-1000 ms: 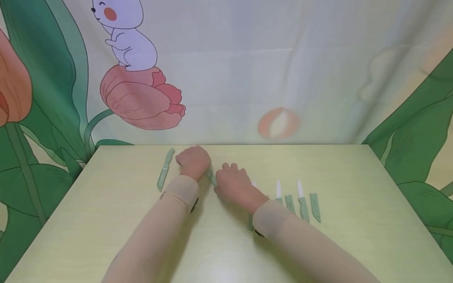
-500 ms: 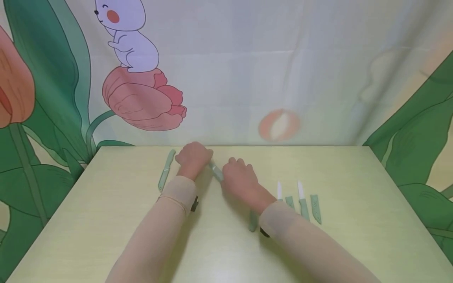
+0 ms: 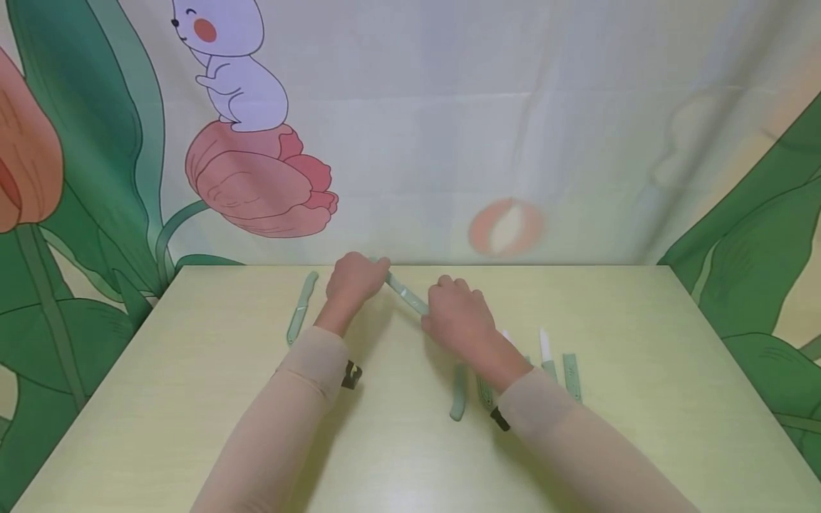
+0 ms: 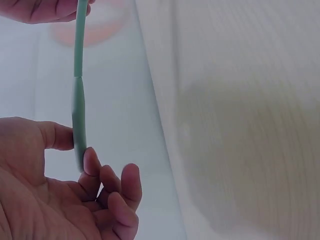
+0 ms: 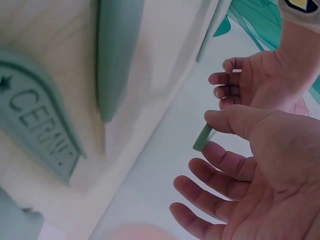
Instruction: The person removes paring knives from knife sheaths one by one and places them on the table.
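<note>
Between both hands is a green paring knife (image 3: 389, 279) with its green sheath (image 3: 412, 298) over the blade, sloping down to the right. My left hand (image 3: 358, 276) pinches the knife's handle (image 4: 79, 120) between thumb and index finger. The sheath end is pinched by thumb and index finger of my right hand (image 5: 260, 170), whose other fingers are spread. Both hands hold the knife above the table's far part. Another sheathed knife (image 3: 301, 310) lies left of my left hand. Under the right forearm lie a green knife handle (image 3: 458, 392) and a loose sheath (image 3: 484, 392).
To the right on the table (image 3: 398, 456) are a white-bladed knife (image 3: 546, 349) and a loose green sheath (image 3: 572, 377). Another white blade (image 3: 506, 335) shows partly behind the right wrist. A printed curtain (image 3: 410, 142) hangs along the table's far edge.
Both hands have moved away and right, raising the sheathed knife. More of it shows between them as they spread apart. The knife handle and sheath under the right forearm are more visible.
</note>
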{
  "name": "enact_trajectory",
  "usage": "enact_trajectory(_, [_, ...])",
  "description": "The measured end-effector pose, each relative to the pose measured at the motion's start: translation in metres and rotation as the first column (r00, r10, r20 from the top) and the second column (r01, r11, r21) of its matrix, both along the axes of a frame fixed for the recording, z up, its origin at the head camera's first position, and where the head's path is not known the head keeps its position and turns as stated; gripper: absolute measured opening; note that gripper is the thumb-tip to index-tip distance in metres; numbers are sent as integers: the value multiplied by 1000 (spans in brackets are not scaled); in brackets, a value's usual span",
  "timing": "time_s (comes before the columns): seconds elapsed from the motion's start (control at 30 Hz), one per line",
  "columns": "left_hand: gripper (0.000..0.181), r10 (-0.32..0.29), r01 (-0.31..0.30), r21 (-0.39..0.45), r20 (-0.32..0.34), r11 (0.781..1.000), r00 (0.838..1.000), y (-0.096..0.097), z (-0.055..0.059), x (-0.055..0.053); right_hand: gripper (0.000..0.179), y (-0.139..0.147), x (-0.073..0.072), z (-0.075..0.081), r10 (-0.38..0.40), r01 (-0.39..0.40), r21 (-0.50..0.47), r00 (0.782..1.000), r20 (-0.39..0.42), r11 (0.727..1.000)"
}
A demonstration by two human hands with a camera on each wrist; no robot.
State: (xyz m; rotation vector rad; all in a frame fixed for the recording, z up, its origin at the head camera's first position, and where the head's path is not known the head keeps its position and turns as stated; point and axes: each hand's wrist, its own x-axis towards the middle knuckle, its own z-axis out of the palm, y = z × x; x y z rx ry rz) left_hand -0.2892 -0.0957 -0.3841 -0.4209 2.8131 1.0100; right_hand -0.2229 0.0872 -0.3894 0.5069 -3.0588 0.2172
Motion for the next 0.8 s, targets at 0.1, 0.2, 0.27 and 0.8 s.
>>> enact_trajectory(0.1, [46, -13, 14, 70, -28, 997, 1000, 0, 1, 4, 17, 7, 3, 2, 2, -2, -22, 1000, -23, 1000])
enact_trajectory(0.2, [45, -30, 36, 134, -47, 990, 998, 1, 3, 7, 16, 14, 5, 3, 2, -4, -49, 999, -47, 999])
enact_trajectory(0.27, [42, -39, 48, 167, -57, 985, 998, 2, 4, 10, 15, 19, 6, 3, -2, -1, -70, 999, -54, 998])
enact_trajectory(0.8, [33, -40, 73, 465, -81, 882, 996, 11, -2, 36, 15, 48, 14, 1, -20, 33, -274, 999, 50, 961])
